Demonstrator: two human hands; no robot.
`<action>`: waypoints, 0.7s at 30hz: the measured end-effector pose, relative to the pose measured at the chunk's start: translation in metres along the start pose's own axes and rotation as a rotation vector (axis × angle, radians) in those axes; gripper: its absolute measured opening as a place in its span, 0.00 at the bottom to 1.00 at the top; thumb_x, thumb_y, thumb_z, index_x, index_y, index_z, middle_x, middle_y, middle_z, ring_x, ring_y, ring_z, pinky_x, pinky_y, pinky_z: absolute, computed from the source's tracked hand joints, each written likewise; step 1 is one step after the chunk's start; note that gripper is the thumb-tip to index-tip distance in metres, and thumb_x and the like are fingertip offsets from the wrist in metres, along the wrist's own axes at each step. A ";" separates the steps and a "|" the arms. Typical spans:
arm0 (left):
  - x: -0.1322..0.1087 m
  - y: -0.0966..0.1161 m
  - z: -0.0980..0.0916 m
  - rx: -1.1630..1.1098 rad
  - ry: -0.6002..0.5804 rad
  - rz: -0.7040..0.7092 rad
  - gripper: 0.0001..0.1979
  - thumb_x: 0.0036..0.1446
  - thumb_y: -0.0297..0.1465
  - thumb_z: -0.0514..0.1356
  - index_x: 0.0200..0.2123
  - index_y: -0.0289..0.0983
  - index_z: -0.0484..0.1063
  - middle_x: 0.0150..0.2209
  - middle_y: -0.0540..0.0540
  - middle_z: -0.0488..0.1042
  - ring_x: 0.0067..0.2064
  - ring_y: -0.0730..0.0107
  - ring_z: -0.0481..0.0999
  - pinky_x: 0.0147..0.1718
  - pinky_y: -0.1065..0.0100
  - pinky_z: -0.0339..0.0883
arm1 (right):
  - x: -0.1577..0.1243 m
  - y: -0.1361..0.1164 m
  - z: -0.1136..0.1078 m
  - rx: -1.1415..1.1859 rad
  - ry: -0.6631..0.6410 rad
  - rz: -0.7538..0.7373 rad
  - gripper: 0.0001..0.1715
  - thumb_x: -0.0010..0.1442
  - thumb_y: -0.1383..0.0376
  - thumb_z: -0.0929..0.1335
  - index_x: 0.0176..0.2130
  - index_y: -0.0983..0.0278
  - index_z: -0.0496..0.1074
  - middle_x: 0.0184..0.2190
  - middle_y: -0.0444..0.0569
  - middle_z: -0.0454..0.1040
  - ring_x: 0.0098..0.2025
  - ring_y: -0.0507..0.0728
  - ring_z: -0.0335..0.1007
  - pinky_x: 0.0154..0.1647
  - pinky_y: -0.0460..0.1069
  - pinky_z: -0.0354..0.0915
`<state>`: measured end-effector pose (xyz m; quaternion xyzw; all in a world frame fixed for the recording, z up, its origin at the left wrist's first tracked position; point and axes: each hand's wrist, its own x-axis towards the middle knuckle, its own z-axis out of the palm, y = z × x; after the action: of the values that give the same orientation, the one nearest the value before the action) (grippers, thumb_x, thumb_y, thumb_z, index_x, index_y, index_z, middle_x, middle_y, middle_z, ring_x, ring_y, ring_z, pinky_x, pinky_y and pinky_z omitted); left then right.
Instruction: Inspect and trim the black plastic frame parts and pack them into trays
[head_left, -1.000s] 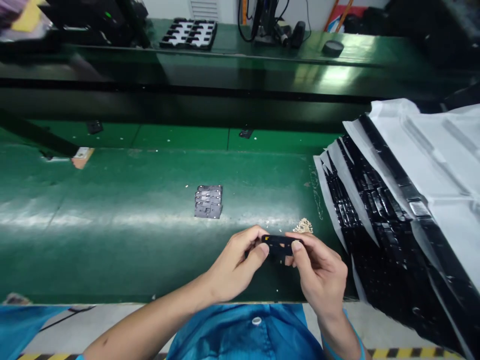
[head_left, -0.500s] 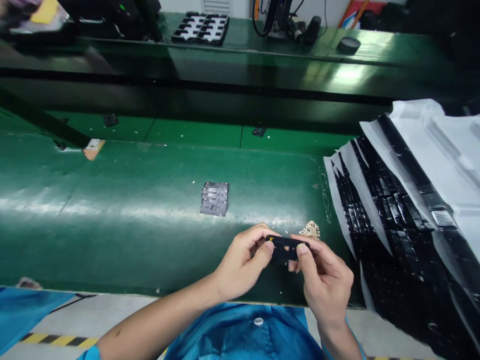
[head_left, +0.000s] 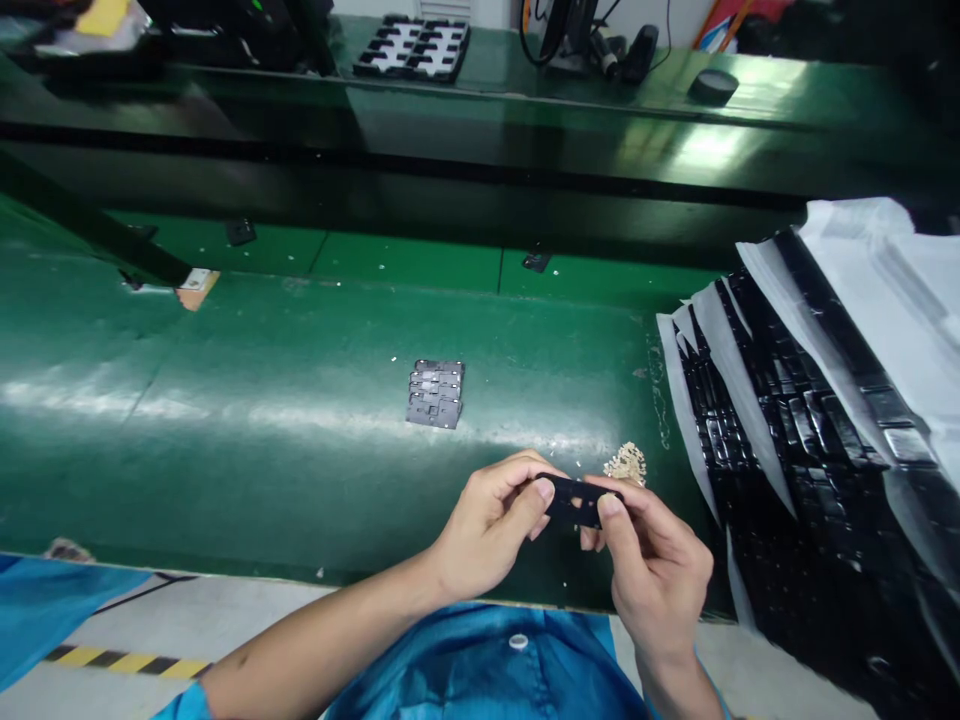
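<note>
I hold a small flat black plastic part [head_left: 574, 498] with cut-outs between both hands, just above the near edge of the green belt [head_left: 262, 420]. My left hand [head_left: 487, 530] pinches its left end with thumb and fingers. My right hand [head_left: 652, 565] pinches its right end, thumb on top. A short stack of similar dark parts [head_left: 435, 393] lies on the belt, ahead of my hands and slightly left. A little heap of pale scraps [head_left: 626, 463] sits just beyond my right hand.
Black trays of parts interleaved with white paper sheets [head_left: 810, 420] are piled at the right. Across a dark gap, a far green bench carries a black tray [head_left: 412, 48], a tape roll [head_left: 712, 85] and cabled equipment [head_left: 585, 40]. A blue sleeve [head_left: 45, 610] shows at lower left.
The view has shifted a little, so everything sits slightly further right. My hands keep their pinch on the black part and have turned it slightly; the yellow spot seen on it earlier no longer shows.
</note>
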<state>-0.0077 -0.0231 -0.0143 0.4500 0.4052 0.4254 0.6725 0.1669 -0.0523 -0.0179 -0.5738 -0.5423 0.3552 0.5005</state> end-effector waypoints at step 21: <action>-0.007 0.008 -0.003 -0.239 0.074 -0.380 0.17 0.61 0.43 0.65 0.36 0.33 0.77 0.18 0.53 0.67 0.19 0.78 0.60 0.19 0.74 0.51 | -0.002 0.003 0.002 0.204 -0.130 0.222 0.09 0.72 0.63 0.72 0.47 0.60 0.84 0.21 0.42 0.76 0.21 0.50 0.72 0.24 0.44 0.71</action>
<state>-0.0145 -0.0270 -0.0063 0.2667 0.4539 0.3523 0.7738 0.1655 -0.0536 -0.0215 -0.5521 -0.4679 0.4981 0.4776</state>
